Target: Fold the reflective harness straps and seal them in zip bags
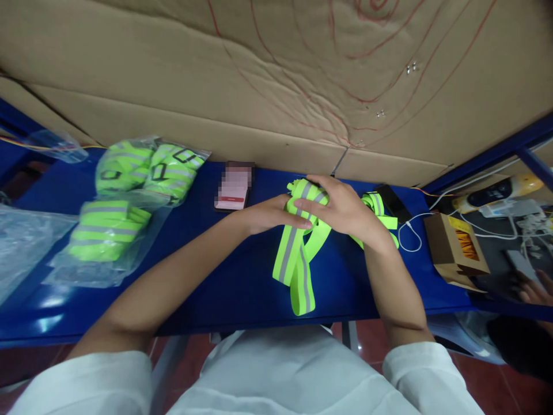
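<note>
A neon yellow strap vest with grey reflective stripes (298, 259) lies on the blue table (224, 288), its loose ends trailing toward the front edge. My left hand (270, 212) grips its bunched upper part from the left, fingers closed on the fabric. My right hand (341, 208) lies over the same bunch from the right, fingers curled round it. More of the strap (378, 206) pokes out behind my right wrist.
Folded neon vests in clear plastic bags (129, 190) sit at the left, with empty bags (26, 242) further left. A phone (234, 187) lies at the back centre. A small brown box (453, 248), cables and another person's hand (536, 291) are at the right. Cardboard (276, 75) walls the back.
</note>
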{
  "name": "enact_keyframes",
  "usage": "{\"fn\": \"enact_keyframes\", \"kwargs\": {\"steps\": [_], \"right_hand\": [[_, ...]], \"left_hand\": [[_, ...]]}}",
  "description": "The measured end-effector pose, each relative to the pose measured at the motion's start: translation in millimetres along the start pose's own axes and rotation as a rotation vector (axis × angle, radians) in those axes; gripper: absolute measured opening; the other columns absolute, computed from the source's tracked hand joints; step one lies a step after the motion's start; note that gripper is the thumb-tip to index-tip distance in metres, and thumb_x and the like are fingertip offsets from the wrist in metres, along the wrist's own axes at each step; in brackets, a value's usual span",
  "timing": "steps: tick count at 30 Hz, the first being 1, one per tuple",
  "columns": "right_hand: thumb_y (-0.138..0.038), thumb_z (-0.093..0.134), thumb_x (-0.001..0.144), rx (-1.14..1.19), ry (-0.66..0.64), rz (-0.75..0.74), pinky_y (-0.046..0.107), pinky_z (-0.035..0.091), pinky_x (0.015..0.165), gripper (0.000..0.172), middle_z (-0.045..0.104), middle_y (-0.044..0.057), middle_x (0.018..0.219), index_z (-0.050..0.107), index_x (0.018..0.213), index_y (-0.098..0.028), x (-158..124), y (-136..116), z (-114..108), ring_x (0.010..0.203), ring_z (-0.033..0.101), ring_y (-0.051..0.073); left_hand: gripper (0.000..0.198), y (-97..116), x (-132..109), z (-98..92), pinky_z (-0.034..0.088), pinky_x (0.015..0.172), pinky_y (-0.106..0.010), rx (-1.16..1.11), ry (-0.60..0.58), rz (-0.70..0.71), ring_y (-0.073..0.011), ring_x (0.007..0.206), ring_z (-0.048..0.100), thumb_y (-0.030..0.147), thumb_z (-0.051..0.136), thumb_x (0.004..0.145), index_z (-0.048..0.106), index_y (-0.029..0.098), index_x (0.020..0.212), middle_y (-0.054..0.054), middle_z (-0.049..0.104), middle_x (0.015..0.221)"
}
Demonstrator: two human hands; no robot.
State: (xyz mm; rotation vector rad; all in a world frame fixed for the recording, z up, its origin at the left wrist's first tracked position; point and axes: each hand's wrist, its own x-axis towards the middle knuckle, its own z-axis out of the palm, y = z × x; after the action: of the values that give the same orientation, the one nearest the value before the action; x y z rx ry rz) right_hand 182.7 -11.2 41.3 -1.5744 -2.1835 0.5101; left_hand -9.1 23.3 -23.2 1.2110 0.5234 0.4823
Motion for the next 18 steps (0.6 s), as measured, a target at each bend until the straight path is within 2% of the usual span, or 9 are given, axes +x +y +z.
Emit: {"fn": "enact_keyframes", "kwargs": {"steps": [3, 5, 9, 12, 14, 16, 18], "right_hand": [[-0.058, 0.070, 0.092, 0.002, -0.010, 0.032, 0.053, 0.051, 0.112, 0.064, 0.068, 0.014, 0.144, 0.065, 0.141, -0.019, -0.2, -1.7, -0.2, 0.132, 0.065, 0.037], [-0.059, 0.070, 0.091, 0.014, -0.006, 0.031, 0.055, 0.051, 0.112, 0.065, 0.068, 0.015, 0.144, 0.065, 0.142, -0.018, 0.0, -3.9, 1.3, 0.131, 0.066, 0.037], [-0.059, 0.072, 0.090, 0.025, 0.069, 0.007, 0.055, 0.051, 0.112, 0.069, 0.068, 0.017, 0.144, 0.063, 0.144, -0.017, 1.2, -7.3, 6.3, 0.132, 0.066, 0.038], [-0.056, 0.072, 0.091, 0.017, 0.117, -0.039, 0.055, 0.048, 0.116, 0.070, 0.064, 0.018, 0.149, 0.059, 0.147, -0.017, 0.8, -6.1, 7.7, 0.139, 0.060, 0.037], [-0.057, 0.068, 0.094, 0.018, 0.058, -0.082, 0.055, 0.045, 0.119, 0.073, 0.058, 0.018, 0.154, 0.052, 0.153, -0.017, -1.1, -4.3, 6.2, 0.144, 0.055, 0.035], [-0.061, 0.064, 0.095, 0.012, -0.052, -0.106, 0.055, 0.041, 0.122, 0.081, 0.050, 0.020, 0.161, 0.044, 0.159, -0.016, -4.0, -3.6, 3.7, 0.149, 0.049, 0.035], [-0.064, 0.063, 0.095, 0.000, -0.109, -0.108, 0.054, 0.040, 0.124, 0.088, 0.046, 0.022, 0.163, 0.039, 0.162, -0.012, -6.5, -4.7, 2.0, 0.151, 0.046, 0.036]], "left_hand": [[0.046, -6.8, 3.4, 7.8, 0.055, 0.086, -0.033, -0.082, -0.010, -0.022, -0.0201, 0.090, 0.072, 0.026, 0.096, 0.063, 0.077, 0.014, 0.103, -0.006, 0.078, 0.097], [0.052, -9.8, 3.7, 18.6, 0.056, 0.087, -0.034, -0.149, 0.030, 0.001, -0.0210, 0.093, 0.072, 0.023, 0.096, 0.061, 0.076, 0.015, 0.108, -0.007, 0.078, 0.100], [0.053, -12.5, 4.6, 38.9, 0.057, 0.090, -0.034, -0.214, 0.221, 0.125, -0.0217, 0.100, 0.072, 0.020, 0.093, 0.062, 0.075, 0.017, 0.112, -0.006, 0.078, 0.106], [0.051, -13.5, 6.4, 38.2, 0.057, 0.090, -0.033, -0.141, 0.334, 0.163, -0.0222, 0.102, 0.071, 0.020, 0.091, 0.064, 0.075, 0.017, 0.112, -0.005, 0.077, 0.106], [0.047, -14.4, 6.7, 29.8, 0.057, 0.085, -0.032, -0.066, 0.307, 0.136, -0.0209, 0.096, 0.071, 0.022, 0.091, 0.063, 0.075, 0.016, 0.106, -0.004, 0.076, 0.100], [0.045, -14.9, 5.7, 19.1, 0.056, 0.081, -0.031, 0.012, 0.225, 0.107, -0.0199, 0.091, 0.070, 0.024, 0.091, 0.062, 0.074, 0.014, 0.102, -0.004, 0.075, 0.096], [0.046, -14.5, 3.7, 9.9, 0.057, 0.082, -0.032, 0.078, 0.164, 0.101, -0.0201, 0.092, 0.069, 0.026, 0.092, 0.062, 0.074, 0.014, 0.103, -0.005, 0.074, 0.098]]}}
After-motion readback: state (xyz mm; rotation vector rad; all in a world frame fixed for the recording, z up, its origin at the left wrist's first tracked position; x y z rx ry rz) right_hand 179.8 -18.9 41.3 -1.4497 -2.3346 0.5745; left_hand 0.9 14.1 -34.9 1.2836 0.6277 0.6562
